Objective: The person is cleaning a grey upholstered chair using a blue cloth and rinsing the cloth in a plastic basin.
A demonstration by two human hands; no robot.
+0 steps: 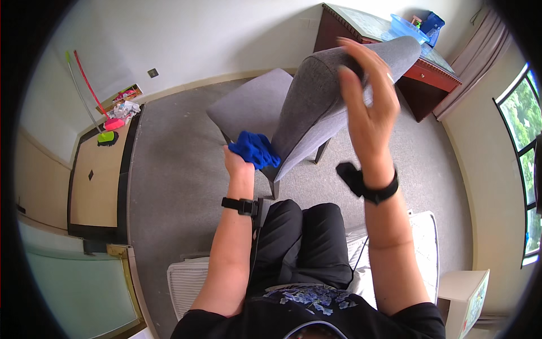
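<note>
A grey upholstered chair stands tilted in front of me, its tall padded backrest (pixel 310 93) leaning toward the right and its seat (pixel 251 101) beyond it on the left. My left hand (pixel 237 165) is closed on a crumpled blue cloth (pixel 255 150), which lies against the lower corner of the backrest, by a dark chair leg (pixel 275 188). Raised beside the backrest's upper part is my right hand (pixel 372 107), its thumb apart from its stretched fingers and nothing in it. Whether its fingertips touch the fabric I cannot tell. Black straps circle both wrists.
A dark wooden desk (pixel 420 76) with a blue basin (pixel 407 28) stands at the far right near the curtain (pixel 474 56). A broom (pixel 106 135) and a pink dustpan (pixel 114 123) lean at the left wall. Behind my legs is a white mattress (pixel 423 243).
</note>
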